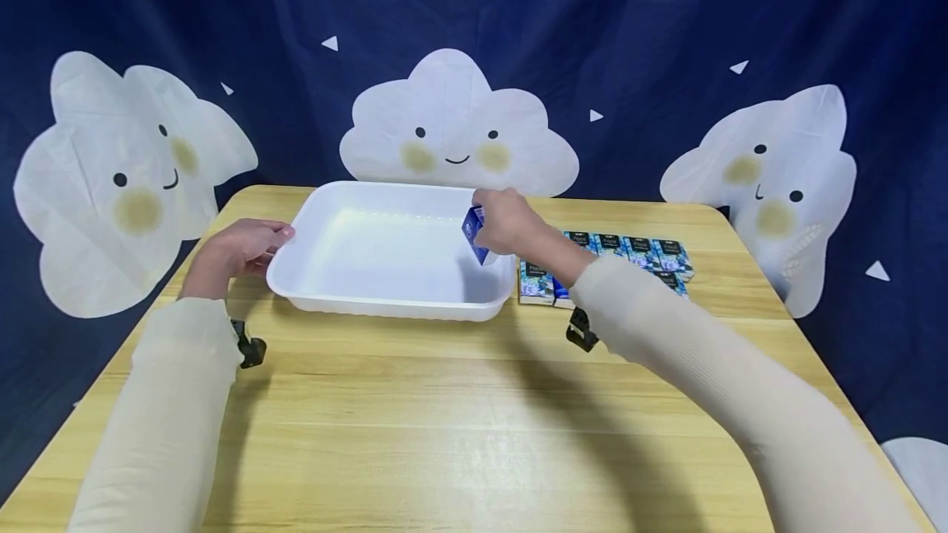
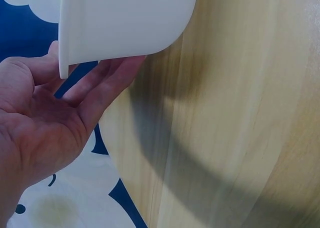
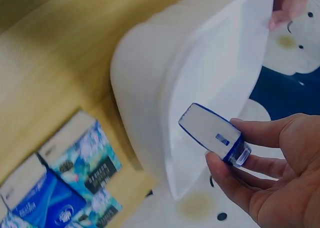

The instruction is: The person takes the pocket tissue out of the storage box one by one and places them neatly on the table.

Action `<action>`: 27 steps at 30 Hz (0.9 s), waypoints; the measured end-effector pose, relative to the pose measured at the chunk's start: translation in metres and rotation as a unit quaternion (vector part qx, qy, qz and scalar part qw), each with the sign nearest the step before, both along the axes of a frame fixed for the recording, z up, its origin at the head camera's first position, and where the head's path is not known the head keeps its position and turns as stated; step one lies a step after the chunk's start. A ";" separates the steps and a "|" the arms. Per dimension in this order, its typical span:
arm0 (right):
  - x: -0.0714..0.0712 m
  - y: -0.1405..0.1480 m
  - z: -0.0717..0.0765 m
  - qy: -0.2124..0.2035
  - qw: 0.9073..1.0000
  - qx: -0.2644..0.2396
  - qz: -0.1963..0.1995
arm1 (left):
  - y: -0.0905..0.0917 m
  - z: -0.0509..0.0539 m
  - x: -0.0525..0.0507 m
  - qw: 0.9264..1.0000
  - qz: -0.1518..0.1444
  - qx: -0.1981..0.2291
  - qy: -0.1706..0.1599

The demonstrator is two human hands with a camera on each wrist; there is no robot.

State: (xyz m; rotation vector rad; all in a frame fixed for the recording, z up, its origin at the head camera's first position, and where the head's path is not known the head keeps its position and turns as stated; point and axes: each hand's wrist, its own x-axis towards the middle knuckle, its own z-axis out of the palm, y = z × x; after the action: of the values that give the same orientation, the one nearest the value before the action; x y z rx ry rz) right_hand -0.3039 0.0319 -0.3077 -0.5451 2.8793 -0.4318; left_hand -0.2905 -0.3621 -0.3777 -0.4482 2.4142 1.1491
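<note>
A white plastic tub (image 1: pixel 392 308) stands on the table. My left hand (image 1: pixel 246 245) holds its left end, thumb at the rim and fingers against the underside of the wall, as the left wrist view shows (image 2: pixel 55 113). Over the tub's right end, my right hand (image 1: pixel 511 222) pinches a small blue tissue pack (image 1: pixel 472 230) between thumb and fingers. In the right wrist view the pack (image 3: pixel 207 125) shows a pale side with blue edges and a clear wrapper end. Inside the tub, the visible floor is bare white.
Several tissue packs (image 1: pixel 535 285), floral and blue, lie in rows right of the tub, partly hidden by my right forearm. The wooden table (image 1: pixel 415 418) reaches back to a dark blue curtain (image 1: pixel 652 39) printed with white clouds.
</note>
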 end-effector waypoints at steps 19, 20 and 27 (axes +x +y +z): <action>-0.004 0.089 0.019 0.024 0.998 -0.014 -0.065 | 0.001 -0.001 0.000 1.000 -0.002 0.005 0.010; -0.004 0.096 0.019 0.022 0.997 -0.013 -0.069 | 0.001 -0.001 0.000 1.000 -0.002 0.005 0.010; -0.004 0.138 0.014 0.007 0.994 0.009 -0.106 | 0.000 -0.002 0.001 1.000 -0.001 0.001 0.013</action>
State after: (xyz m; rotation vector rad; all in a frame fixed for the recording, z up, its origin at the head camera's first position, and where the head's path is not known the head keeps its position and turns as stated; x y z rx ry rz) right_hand -0.3075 0.1703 -0.2936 -0.2409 2.9625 -0.4330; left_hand -0.2892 -0.3618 -0.3795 -0.4321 2.4345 1.1640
